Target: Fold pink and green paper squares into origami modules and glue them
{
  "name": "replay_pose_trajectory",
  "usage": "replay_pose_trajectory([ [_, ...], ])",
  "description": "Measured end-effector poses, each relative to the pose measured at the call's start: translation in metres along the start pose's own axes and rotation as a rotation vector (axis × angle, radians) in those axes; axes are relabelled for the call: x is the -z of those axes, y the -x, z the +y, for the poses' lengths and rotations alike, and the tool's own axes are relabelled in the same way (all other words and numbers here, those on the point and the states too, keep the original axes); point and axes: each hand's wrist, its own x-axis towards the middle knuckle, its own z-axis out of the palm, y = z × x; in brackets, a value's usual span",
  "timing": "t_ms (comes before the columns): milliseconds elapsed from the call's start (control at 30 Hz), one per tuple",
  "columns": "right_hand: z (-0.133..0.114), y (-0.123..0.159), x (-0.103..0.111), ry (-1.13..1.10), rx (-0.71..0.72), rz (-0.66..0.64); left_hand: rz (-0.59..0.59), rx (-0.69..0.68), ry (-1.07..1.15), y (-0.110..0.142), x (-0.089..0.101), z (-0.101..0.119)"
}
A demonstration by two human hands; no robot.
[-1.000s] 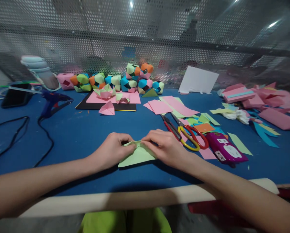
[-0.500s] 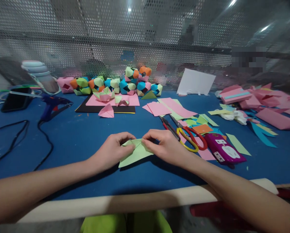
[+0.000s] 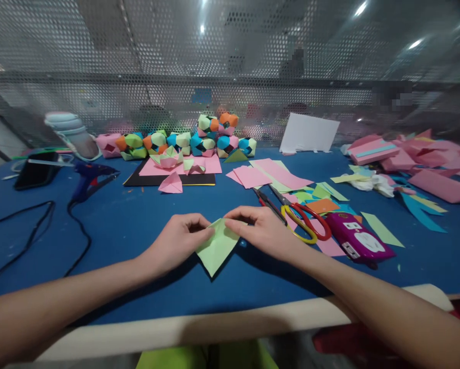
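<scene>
Between my hands is a light green sheet of paper point(image 3: 218, 248), creased and turned so that one corner points toward me. My left hand point(image 3: 185, 236) pinches its left edge between thumb and fingers. My right hand point(image 3: 258, 230) grips the upper right edge the same way, and some fingers of both hands are hidden behind the paper. Just right of my right hand lie scissors point(image 3: 306, 225) with red and yellow handles. A pink folded paper piece point(image 3: 171, 183) rests on the blue table point(image 3: 137, 215) beyond my left hand.
Several colourful paper balls point(image 3: 179, 143) line the back by the perforated metal screen point(image 3: 168, 56). A blue glue gun point(image 3: 89, 179) with its black cord lies left. A purple packet point(image 3: 358, 238) sits right of the scissors, and pink paper pieces point(image 3: 441, 159) pile up at the far right.
The green paper has been turned between my hands, so a corner now points toward me where a longer edge was. Both hands still hold it. The view has shifted slightly.
</scene>
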Motion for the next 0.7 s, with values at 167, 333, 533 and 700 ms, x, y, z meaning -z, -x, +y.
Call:
replay_pose_trajectory([
  [167, -0.002, 0.002, -0.006, 0.008, 0.025, 0.011, -0.047, 0.009, 0.010, 0.002, -0.004, -0.001],
  [333, 0.004, 0.004, -0.011, 0.005, 0.152, 0.034, -0.104, -0.007, -0.041, 0.002, -0.007, -0.002],
  [533, 0.002, 0.004, -0.012, -0.021, 0.184, 0.120, -0.052, 0.017, -0.032, -0.001, -0.004, 0.000],
  [700, 0.005, 0.000, -0.013, -0.042, 0.110, 0.156, 0.121, 0.007, 0.035, -0.009, 0.001, 0.000],
])
